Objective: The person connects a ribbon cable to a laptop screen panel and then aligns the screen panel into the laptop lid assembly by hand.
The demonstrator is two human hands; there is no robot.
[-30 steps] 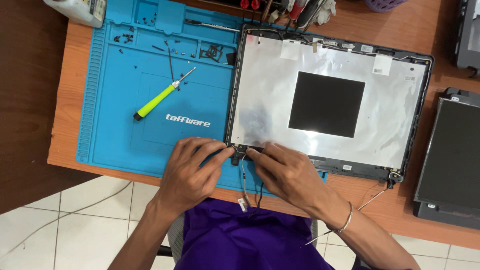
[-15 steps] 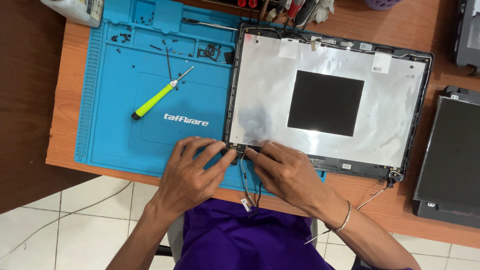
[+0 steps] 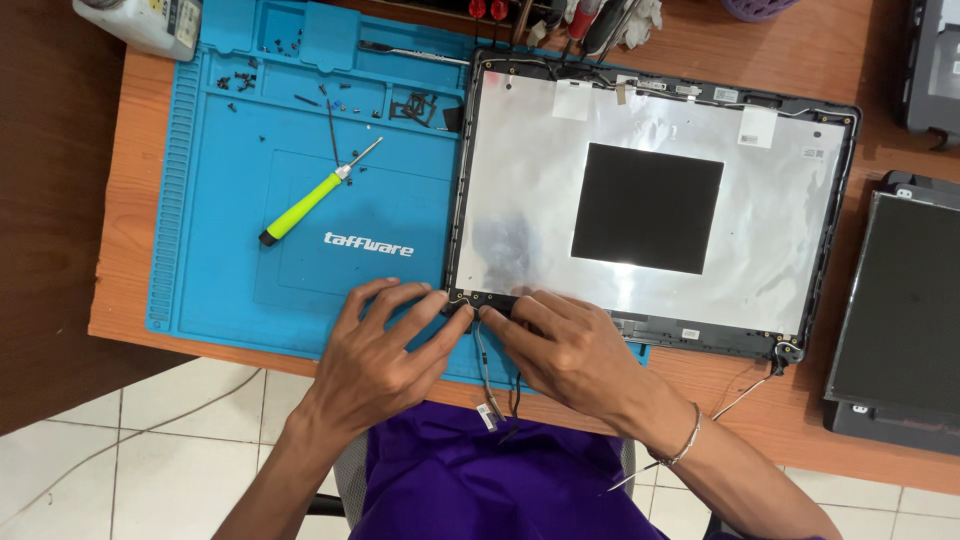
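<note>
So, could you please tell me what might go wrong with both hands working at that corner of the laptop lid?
The thin cables hanging off the desk edge under the left hand and right hand could snag or tear if pulled. The laptop lid may also slide over the blue mat and scatter the loose screws in its trays.

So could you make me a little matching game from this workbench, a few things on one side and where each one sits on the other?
Things:
1. screwdriver
2. laptop lid
3. loose screws
4. cable

Places:
A. hanging over the table's near edge
B. mat's top compartments
C. lying slantwise in the mat's middle
D. right of the mat, under both hands' fingertips

Pairs: 1-C, 2-D, 3-B, 4-A
</note>
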